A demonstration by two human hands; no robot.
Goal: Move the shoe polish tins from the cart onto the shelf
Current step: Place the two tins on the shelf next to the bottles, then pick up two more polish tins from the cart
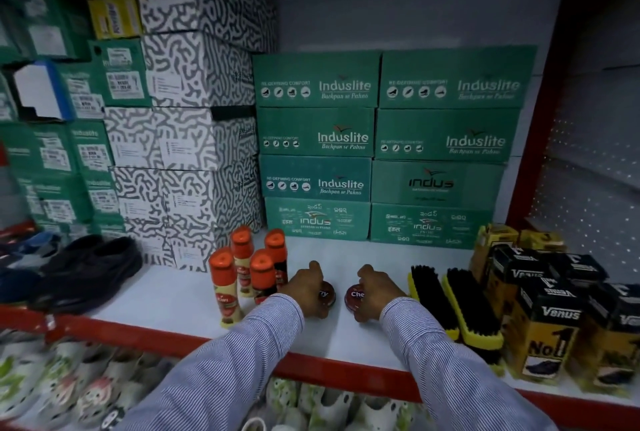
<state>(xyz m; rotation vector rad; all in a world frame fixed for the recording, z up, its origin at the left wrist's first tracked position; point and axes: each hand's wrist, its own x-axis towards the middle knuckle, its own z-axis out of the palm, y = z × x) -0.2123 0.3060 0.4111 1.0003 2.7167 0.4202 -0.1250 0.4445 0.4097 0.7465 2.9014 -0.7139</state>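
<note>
Shelf (166, 295): I see a white surface with a red front edge; the bare stretch runs from the left shoes to the middle, and a narrow open strip lies in front of the green boxes.
Back edge: 8 green shoe boxes (381, 146) in 2 stacks of 4; patterned black-and-white boxes (187, 139) stacked at the left.
Right end: black-and-yellow Venus cartons (550, 323) crowd the corner, with 2 brushes (460, 306) just beside them toward the middle.
Left end: dark shoes (86, 268) near the front edge.
Middle: 4 orange-capped polish bottles (247, 268) upright, just left of my hands.
Left hand (306, 288): closed over the left tin (327, 292), which sits on the shelf surface near the bottles.
Right hand (375, 288): clasped over the right tin (353, 297), also down on the surface.
Tins: side by side, a small gap between them, midway between the bottles and the brushes, set back from the front edge.
</note>
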